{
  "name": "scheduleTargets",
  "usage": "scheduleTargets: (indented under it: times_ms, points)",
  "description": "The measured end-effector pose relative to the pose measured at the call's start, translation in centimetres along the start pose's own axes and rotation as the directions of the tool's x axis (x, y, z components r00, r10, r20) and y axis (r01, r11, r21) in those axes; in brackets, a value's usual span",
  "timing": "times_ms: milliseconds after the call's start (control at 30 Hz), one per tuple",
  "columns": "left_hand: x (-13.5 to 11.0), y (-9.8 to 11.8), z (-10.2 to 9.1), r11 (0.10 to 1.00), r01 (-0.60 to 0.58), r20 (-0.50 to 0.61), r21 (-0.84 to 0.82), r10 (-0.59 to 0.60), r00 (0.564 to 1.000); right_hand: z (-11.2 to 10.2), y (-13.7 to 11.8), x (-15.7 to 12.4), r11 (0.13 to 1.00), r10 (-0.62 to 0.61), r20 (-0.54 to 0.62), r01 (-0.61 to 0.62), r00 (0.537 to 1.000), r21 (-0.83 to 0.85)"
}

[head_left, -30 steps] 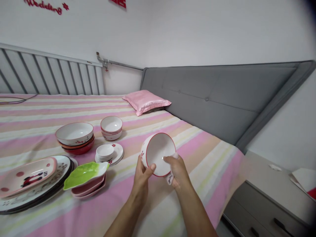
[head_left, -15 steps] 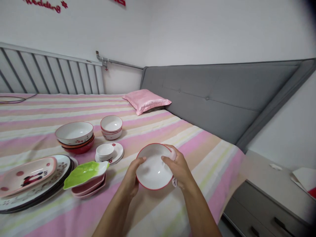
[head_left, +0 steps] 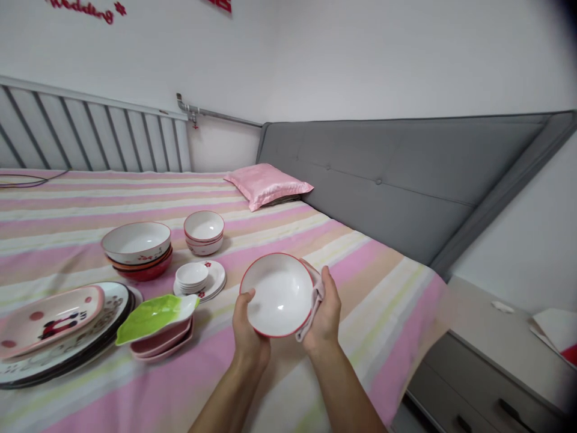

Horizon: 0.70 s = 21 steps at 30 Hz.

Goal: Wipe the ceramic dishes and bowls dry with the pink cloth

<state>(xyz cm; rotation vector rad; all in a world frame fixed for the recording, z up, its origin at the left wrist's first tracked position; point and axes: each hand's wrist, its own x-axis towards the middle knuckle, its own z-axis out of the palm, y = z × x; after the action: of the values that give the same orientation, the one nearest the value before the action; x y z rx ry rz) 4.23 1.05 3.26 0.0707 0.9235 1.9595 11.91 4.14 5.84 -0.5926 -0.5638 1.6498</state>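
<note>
A white bowl with a red rim (head_left: 279, 294) is held above the striped bedspread, its inside facing me. My left hand (head_left: 249, 334) grips its left edge, thumb over the rim and fingers underneath. Against the bowl's right side, my right hand (head_left: 325, 313) presses a pinkish-grey cloth (head_left: 313, 307); the fingers behind are partly hidden. Left of the bowl lie a stack of small white dishes on plates (head_left: 216, 279) and a green leaf-shaped dish (head_left: 153, 319) on top of pink dishes (head_left: 164, 343).
Further back stand stacked red-rimmed bowls (head_left: 204, 228) and larger bowls (head_left: 137, 243). Oval plates (head_left: 49, 325) are piled at the left. A pink pillow (head_left: 268, 183) lies by the grey headboard (head_left: 383, 162). A bedside cabinet (head_left: 496, 355) stands at the right.
The bowl has moved slightly up and left. My right thumb has left the bowl's inside, and that hand now holds the cloth along the outer right side.
</note>
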Motion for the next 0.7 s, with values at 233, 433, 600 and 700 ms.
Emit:
scheduleTargets:
  times_ms: [233,433,600,700]
  points:
    - [-1.1,-0.3,0.5,0.994,0.051,0.01,-0.096,-0.05,0.999,0.1,1.9,-0.6,0.995,-0.086,-0.058,0.089,0.995,0.037]
    - [-2.0,-0.7,1.0,0.978,0.147,0.139,-0.147,-0.126,0.982,0.2,3.4,-1.3,0.973,-0.228,-0.01,0.228,0.974,0.023]
    - [-1.7,-0.1,1.1,0.946,0.283,0.215,-0.156,-0.248,0.945,0.9,4.1,-2.5,0.945,-0.285,0.069,0.292,0.956,-0.149]
    - [-1.3,0.8,1.0,0.93,0.339,0.233,-0.14,-0.302,0.924,1.1,4.7,-3.3,0.854,-0.362,0.122,0.381,0.924,-0.353]
